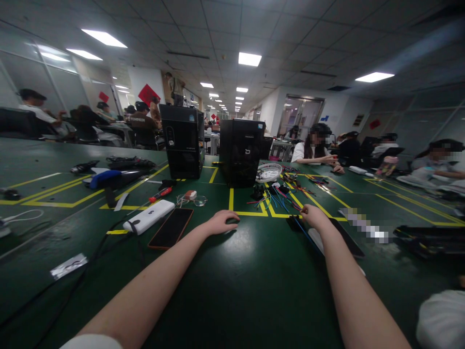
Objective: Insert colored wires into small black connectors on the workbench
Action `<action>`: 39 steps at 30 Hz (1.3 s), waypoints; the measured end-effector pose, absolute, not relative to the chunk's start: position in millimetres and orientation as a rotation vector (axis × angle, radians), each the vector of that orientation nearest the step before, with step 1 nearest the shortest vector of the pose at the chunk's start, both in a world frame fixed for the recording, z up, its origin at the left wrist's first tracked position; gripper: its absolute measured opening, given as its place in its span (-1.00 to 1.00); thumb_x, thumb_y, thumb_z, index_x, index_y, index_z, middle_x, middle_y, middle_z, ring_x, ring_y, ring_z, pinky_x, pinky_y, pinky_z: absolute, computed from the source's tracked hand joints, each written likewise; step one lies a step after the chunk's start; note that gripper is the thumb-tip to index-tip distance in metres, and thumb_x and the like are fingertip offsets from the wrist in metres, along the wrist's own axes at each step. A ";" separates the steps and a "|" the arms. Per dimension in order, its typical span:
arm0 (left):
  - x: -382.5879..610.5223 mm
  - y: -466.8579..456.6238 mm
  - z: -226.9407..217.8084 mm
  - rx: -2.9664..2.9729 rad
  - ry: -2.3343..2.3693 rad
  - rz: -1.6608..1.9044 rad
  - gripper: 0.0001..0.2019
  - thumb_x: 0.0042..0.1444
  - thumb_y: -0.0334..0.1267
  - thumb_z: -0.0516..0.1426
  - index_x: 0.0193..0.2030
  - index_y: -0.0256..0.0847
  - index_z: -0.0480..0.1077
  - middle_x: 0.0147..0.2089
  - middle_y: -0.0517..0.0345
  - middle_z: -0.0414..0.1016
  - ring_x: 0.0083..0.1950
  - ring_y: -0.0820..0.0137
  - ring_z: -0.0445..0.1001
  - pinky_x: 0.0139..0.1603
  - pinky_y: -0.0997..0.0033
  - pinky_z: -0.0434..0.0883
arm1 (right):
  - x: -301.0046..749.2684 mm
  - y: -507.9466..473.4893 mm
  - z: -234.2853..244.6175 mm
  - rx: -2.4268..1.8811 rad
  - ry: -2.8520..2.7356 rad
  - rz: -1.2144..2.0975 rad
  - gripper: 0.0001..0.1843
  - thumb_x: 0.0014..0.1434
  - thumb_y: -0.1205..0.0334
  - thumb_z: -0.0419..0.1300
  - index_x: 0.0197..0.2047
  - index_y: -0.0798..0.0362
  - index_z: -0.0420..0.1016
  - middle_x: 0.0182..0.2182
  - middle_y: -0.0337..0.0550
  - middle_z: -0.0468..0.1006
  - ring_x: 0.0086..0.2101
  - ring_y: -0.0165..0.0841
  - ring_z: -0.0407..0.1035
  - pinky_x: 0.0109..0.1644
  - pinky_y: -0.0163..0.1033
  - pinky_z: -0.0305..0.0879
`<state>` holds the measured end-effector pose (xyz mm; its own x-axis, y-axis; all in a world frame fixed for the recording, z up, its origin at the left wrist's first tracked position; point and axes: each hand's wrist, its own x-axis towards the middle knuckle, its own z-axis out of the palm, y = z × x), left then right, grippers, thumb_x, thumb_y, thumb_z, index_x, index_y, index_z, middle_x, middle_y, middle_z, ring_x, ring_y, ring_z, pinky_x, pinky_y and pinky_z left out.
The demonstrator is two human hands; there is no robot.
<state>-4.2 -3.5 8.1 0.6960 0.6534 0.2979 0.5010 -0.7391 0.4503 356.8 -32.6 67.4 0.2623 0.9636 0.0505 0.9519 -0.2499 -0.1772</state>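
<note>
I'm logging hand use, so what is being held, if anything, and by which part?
The left hand is empty. The right hand is curled near the wires; whether it grips one, and where, cannot be told.

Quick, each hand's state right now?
Left hand: open, loosely curled, nothing visibly held.
Right hand: curled near the coloured wires; cannot tell whether it is closed on one.

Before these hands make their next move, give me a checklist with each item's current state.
1. Left hand free: ok, nothing visible in its grip.
2. Right hand free: cannot tell; its fingertips are curled together.
3. Colored wires bundled neatly: not ok, they spread loosely.
4. Phone lying flat: ok.
5. Left tower and right tower upright: ok.
</note>
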 end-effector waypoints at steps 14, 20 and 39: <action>-4.7 -0.4 3.8 2.574 0.910 0.644 -0.69 0.09 -0.09 0.09 -0.06 -0.15 0.41 0.03 0.08 0.41 0.07 0.26 0.32 0.12 0.28 0.21 | 355.2 -31.2 65.0 -2.333 -1.852 0.028 -0.76 0.04 0.38 0.06 -0.23 0.12 0.49 -0.37 -0.07 0.54 -0.35 -0.37 0.38 -0.40 -0.38 0.10; -4.8 -1.2 4.7 2.577 0.911 0.642 -0.70 0.09 -0.10 0.10 -0.07 -0.15 0.41 0.03 0.08 0.41 0.06 0.26 0.33 0.12 0.28 0.21 | 353.3 -31.0 64.7 -2.335 -1.829 0.103 -0.75 0.03 0.38 0.07 -0.21 0.13 0.50 -0.38 -0.07 0.54 -0.35 -0.36 0.39 -0.38 -0.38 0.13; -3.3 -2.0 5.4 2.591 0.917 0.649 -0.71 0.09 -0.12 0.10 -0.08 -0.16 0.42 0.01 0.07 0.42 0.05 0.26 0.34 0.11 0.28 0.22 | 340.8 -34.1 73.7 -2.466 -2.209 0.020 -0.71 0.06 0.33 0.04 -0.29 0.13 0.58 -0.33 0.04 0.56 -0.33 -0.29 0.42 -0.37 -0.34 0.15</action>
